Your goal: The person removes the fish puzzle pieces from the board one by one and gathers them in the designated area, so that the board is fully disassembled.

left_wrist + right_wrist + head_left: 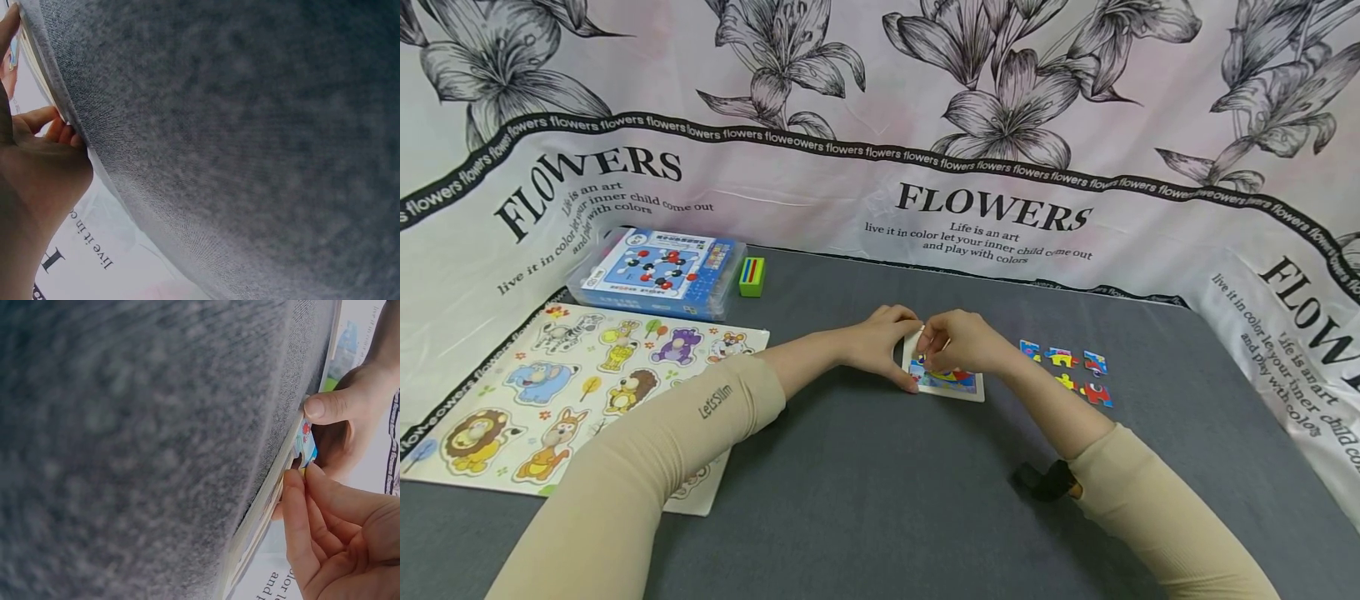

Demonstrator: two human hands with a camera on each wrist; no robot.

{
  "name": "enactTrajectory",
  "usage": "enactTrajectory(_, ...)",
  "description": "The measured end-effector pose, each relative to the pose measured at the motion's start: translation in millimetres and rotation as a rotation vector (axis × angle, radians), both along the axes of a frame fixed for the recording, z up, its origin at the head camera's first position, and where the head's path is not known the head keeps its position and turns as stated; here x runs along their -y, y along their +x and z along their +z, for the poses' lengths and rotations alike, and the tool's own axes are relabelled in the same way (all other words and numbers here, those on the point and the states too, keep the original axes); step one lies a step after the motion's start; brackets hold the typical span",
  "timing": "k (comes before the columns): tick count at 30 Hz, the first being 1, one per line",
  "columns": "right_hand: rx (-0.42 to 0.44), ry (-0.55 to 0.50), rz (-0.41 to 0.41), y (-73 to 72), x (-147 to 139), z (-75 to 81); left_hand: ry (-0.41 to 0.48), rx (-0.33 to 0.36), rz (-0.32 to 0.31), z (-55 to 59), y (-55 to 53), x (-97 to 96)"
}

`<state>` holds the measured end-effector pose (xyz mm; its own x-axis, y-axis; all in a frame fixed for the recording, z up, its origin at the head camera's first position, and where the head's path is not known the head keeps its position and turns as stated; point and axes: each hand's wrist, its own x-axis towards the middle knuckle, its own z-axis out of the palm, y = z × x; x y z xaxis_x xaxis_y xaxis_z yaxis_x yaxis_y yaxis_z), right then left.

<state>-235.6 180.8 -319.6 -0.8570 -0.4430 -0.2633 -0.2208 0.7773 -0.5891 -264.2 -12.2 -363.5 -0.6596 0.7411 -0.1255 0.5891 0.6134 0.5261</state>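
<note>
While gripping the puzzle frame (980, 387) from its left with the left hand (880, 344), align the piece (922, 358), pinched between fingers of the right hand (958, 342) over the frame, before pressing; avoid nudging loose pieces (1096, 394) rightward of it.

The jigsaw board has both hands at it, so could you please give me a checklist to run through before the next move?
1. Jigsaw board lying on the grey table: ok.
2. Left hand holding the board's left side: ok.
3. Right hand pinching a jigsaw piece: ok.
4. All pieces on the board: not ok; loose pieces lie to its right.
5. Pinched piece matching its spot: cannot tell.
</note>
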Motion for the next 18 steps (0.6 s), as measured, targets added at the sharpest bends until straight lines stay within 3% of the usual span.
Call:
enactTrajectory(6, 0.03, -0.014, 0.011, -1.2, -2.2, 0.9, -0.003, -0.003, 0.001, -0.9, -0.6, -0.2)
enactTrajectory(18, 0.002, -0.039, -0.013, -2.2, -25.7, 16.1, -0.033, -0.02, 0.016, -0.5, -1.5, -1.8)
